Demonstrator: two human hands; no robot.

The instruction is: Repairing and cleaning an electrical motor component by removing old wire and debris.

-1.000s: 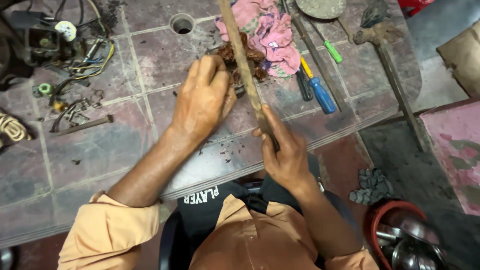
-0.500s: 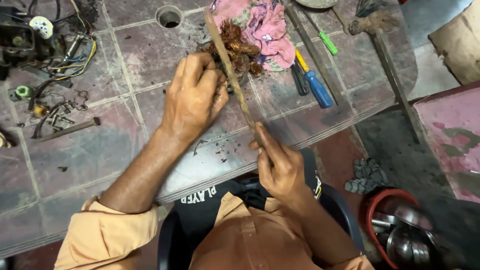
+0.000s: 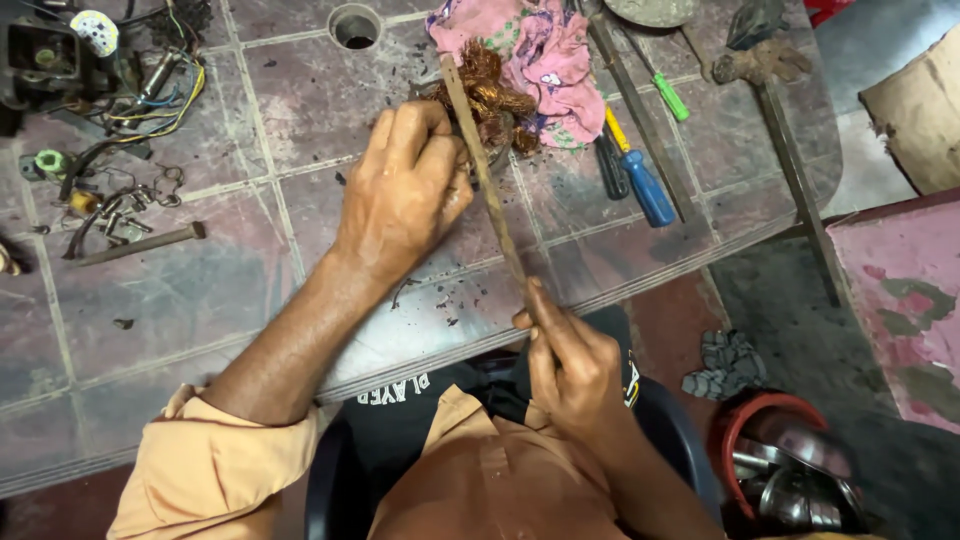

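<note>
Right hand slid down rod; left hand steadies coil.

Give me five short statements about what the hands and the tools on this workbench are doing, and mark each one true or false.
1. The right hand grips the near end of a long thin rod. True.
2. The left hand lies flat on bare table, away from everything. False: it presses on the copper wire bundle.
3. A blue-handled screwdriver lies to the right of the rod. True.
4. The pink cloth is draped over the person's lap. False: it lies on the table behind the copper bundle.
5. A green-handled screwdriver lies on the table. True.
</note>
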